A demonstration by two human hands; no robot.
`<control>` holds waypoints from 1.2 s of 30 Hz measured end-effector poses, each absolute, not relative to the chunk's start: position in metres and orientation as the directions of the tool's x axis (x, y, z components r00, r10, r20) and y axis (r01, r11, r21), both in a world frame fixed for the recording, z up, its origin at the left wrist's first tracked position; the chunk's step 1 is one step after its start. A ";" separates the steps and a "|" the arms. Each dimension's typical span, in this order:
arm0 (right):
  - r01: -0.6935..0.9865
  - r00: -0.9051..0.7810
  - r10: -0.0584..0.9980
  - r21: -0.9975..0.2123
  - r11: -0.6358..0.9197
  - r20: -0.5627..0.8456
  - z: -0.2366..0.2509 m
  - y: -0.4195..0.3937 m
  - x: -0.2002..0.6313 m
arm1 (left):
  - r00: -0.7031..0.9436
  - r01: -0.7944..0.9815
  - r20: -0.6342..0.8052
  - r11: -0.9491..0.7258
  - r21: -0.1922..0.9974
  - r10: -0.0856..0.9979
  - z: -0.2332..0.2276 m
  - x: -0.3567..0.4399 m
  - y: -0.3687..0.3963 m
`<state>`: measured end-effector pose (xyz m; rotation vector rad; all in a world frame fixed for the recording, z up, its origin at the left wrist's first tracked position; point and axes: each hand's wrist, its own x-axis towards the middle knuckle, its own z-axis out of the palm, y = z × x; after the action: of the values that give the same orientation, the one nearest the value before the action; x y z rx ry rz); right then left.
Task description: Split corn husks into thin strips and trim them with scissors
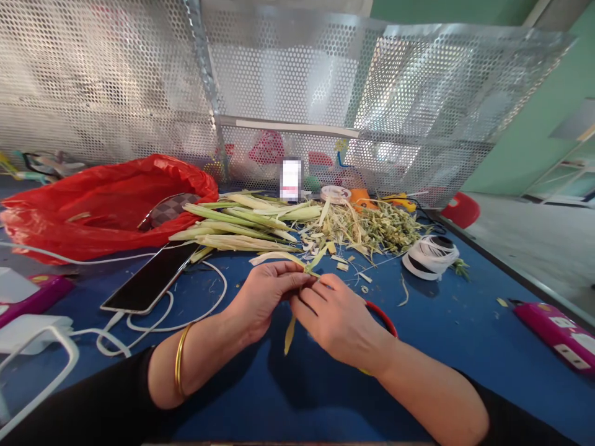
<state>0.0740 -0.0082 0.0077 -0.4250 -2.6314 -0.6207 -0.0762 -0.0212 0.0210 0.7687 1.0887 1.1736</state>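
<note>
Above the blue table my left hand [264,294] and my right hand [334,316] meet, fingers pinched together on a corn husk strip [274,255]. One pale end of the strip points left, and a greener bit sticks up at the fingertips. Another yellowish end [289,336] hangs below the hands. The exact fold between the fingers is hidden. A red curved handle [383,318] shows behind my right wrist, mostly covered. Just beyond the hands lie a stack of long pale-green corn husks [246,220] and a heap of dry trimmings [367,226].
Left are a red plastic bag [93,210], a smartphone [151,279] and a white cable [223,291]. A spool of white thread [430,257] stands right, near a purple power strip [558,334]. Perforated metal panels [288,74] rise behind, with a small lit screen [290,178] before them.
</note>
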 end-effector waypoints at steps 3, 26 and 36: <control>0.341 -0.869 0.160 0.334 0.879 0.468 0.005 -0.009 0.074 | -0.010 -0.312 -0.238 0.223 0.924 0.971 0.020 -0.075 -0.022; 0.605 -0.503 0.444 -0.066 0.794 0.741 0.019 -0.004 0.086 | -0.055 -0.293 -0.221 0.196 0.936 0.974 0.029 -0.079 -0.024; 0.527 -0.649 0.515 -0.156 0.835 0.560 0.015 -0.004 0.081 | -0.153 -0.238 -0.124 0.086 0.968 0.980 0.019 -0.075 -0.021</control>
<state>0.0809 -0.0041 0.0151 -0.7595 -2.4043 -0.0278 -0.0755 -0.0211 0.0194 0.8760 1.2011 1.3503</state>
